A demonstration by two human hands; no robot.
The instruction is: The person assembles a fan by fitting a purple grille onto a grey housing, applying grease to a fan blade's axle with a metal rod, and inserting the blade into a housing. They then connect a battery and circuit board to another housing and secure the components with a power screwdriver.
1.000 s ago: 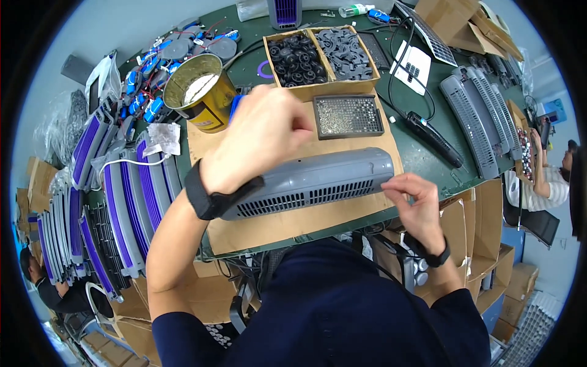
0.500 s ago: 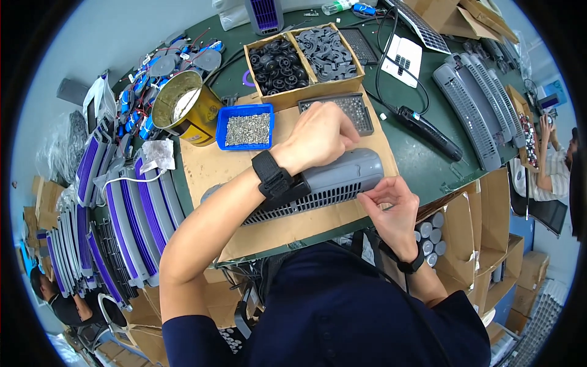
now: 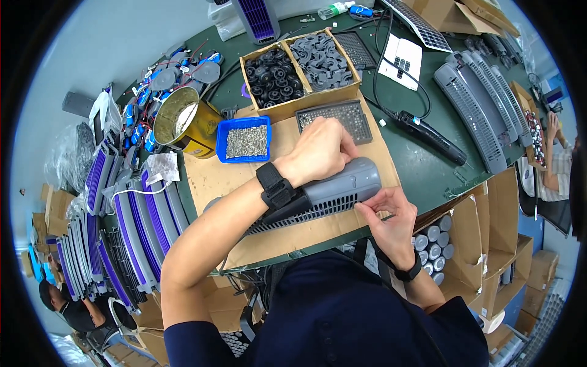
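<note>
While your left hand (image 3: 324, 150) bends over the slotted grey housing (image 3: 345, 188), its fingers are curled in close at the upper side; whether they grip anything cannot be told. Your right hand (image 3: 392, 220), at the housing's four o'clock, brings thumb and fingertips nearly together by the corner, and anything between them is too small to tell. Your housing lies on the cardboard sheet (image 3: 284, 131), with the blue tray (image 3: 244, 159) of screws (image 3: 247, 142) at ten o'clock and the power screwdriver (image 3: 434, 139) at two.
</note>
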